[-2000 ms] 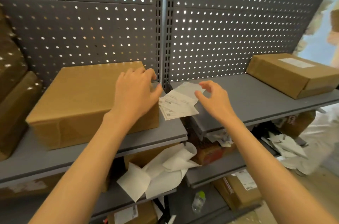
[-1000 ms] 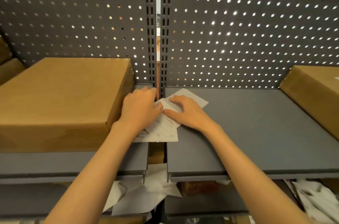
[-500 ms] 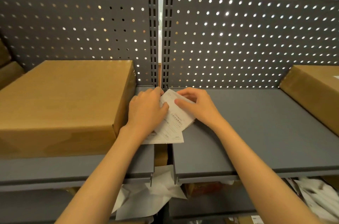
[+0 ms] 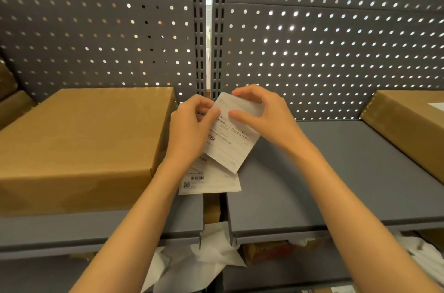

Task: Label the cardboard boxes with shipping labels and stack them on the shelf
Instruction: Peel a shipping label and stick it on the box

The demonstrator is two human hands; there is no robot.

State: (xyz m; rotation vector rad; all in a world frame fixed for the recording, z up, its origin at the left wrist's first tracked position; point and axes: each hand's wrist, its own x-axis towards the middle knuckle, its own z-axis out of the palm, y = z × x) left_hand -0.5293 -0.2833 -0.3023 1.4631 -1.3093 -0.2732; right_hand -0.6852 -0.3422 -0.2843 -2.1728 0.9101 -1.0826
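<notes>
A white shipping label (image 4: 234, 141) is lifted above the grey shelf (image 4: 300, 192), tilted, pinched at its top by both hands. My left hand (image 4: 189, 131) grips its upper left edge and my right hand (image 4: 264, 115) holds its upper right corner. Another label sheet (image 4: 211, 182) lies flat on the shelf below, across the gap between the two shelf boards. A large plain cardboard box (image 4: 84, 143) sits on the shelf just left of my left hand. A second cardboard box (image 4: 413, 129) with a white label on top stands at the right edge.
A grey perforated back panel (image 4: 312, 40) rises behind the shelf. More brown boxes (image 4: 12, 100) show at the far left. Crumpled white backing papers (image 4: 197, 259) and other boxes lie on the lower shelves.
Both hands have lifted the top label off the shelf and raised it toward the back panel; the lower sheet stays lying on the shelf.
</notes>
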